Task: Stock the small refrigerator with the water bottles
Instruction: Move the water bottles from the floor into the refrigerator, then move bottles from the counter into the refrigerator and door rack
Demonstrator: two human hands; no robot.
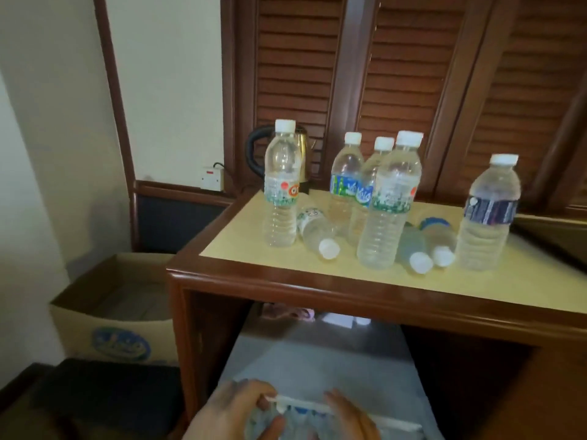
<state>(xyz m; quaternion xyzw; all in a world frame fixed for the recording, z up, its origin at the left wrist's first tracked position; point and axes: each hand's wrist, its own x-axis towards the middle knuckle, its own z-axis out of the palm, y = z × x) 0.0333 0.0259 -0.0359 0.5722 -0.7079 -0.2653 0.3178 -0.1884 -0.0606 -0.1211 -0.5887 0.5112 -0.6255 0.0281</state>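
Two hands are at the very near edge, low in the view. The left hand (232, 411) has its fingers and thumb curled round a clear plastic water bottle (279, 423) that is blurry. The right hand (346, 417) lies on the same bottle with its fingers bent over it, next to a thin white bar (305, 404). I cannot tell what the bar belongs to. Just past the hands is the flat grey top of the small refrigerator (317, 354), which sits inside the opening of a brown wooden table with a pale yellow top (286, 277).

On the table, eight more water bottles wait. Three lie on their sides with their white caps pointing near: one near the left (317, 233) and two close together near the right (416, 249) (440, 241). Five stand up. One with a green and orange label (281, 188) stands at the left. One tall bottle with a green label (389, 201) stands in the middle at the near side. Two with blue labels (346, 179) (368, 185) stand just behind it. One with a dark blue label (489, 214) stands at the right.

To the left, on the floor, is an open brown cardboard box with a blue mark (117, 319). Far back on the table is a shiny metal kettle with a black handle (257, 150). A white wall plug (212, 177) is left of it. Dark wooden slatted doors (413, 74) stand behind it all.
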